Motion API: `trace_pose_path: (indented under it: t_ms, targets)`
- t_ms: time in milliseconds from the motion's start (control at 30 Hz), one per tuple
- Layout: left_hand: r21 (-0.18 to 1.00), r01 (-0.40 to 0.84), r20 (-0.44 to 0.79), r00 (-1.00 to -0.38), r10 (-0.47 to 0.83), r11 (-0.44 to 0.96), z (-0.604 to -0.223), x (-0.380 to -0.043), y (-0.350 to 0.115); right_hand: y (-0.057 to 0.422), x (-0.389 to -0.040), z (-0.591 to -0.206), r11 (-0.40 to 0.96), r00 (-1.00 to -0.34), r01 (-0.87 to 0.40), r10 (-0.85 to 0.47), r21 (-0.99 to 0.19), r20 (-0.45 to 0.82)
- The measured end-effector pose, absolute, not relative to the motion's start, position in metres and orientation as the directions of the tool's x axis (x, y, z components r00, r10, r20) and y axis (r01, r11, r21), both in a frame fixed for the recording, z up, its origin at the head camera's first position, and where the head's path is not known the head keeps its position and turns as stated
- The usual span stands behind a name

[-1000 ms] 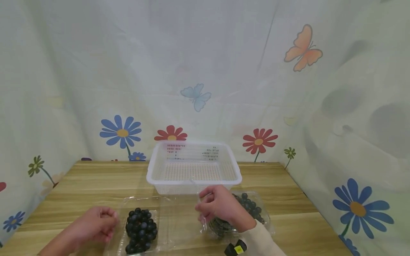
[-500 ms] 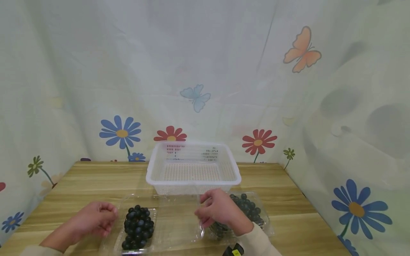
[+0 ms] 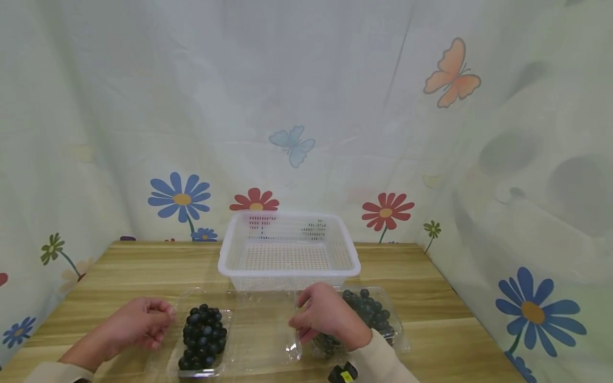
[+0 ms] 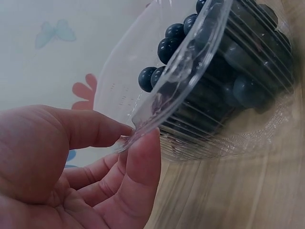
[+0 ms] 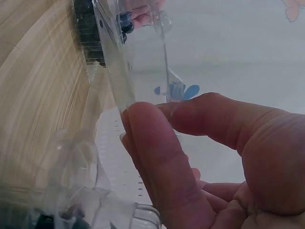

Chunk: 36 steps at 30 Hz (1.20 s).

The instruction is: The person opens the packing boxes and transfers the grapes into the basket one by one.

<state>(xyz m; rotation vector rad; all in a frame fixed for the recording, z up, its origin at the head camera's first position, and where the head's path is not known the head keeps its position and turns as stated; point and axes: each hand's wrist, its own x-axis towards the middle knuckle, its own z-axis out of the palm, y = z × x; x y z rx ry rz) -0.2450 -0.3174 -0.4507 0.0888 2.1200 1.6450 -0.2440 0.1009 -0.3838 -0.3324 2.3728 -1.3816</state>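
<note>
A clear plastic clamshell box lies unfolded, its base holding a bunch of dark grapes (image 3: 203,338). My left hand (image 3: 136,325) pinches the rim of that base (image 4: 200,67) between thumb and forefinger, as the left wrist view shows close up. On the other side, my right hand (image 3: 330,317) grips the outer edge of the transparent lid (image 3: 263,332), thumb against fingers. In the left wrist view, the ribbed base tilts over the wood.
A second clear box of dark grapes (image 3: 375,314) sits beneath and beyond my right forearm. Behind both boxes stands a white perforated basket (image 3: 289,272). A small black object with a yellow patch (image 3: 342,373) is beside my right sleeve. A flowered curtain (image 3: 287,80) encloses the wooden table (image 3: 158,271).
The grape box has shifted slightly left and away from me, along with my left hand. My right hand keeps its grip on the lid edge and has dropped a little.
</note>
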Motion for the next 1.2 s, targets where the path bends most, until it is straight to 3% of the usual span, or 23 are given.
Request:
trace_pose_path:
  t_ms: [600,1200]
  targets:
    - [0.92,-0.217,-0.318,-0.9,0.298,0.327,-0.451,-0.248,-0.317,0.099,-0.245,-0.38,0.585,-0.902,-0.012,-0.357,-0.811,-0.244]
    - [0.923,-0.223,-0.319,-0.9,0.297,0.315,-0.455,-0.25,-0.318,0.105,-0.247,-0.369,0.573,-0.931,-0.046,-0.322,-0.819,-0.173]
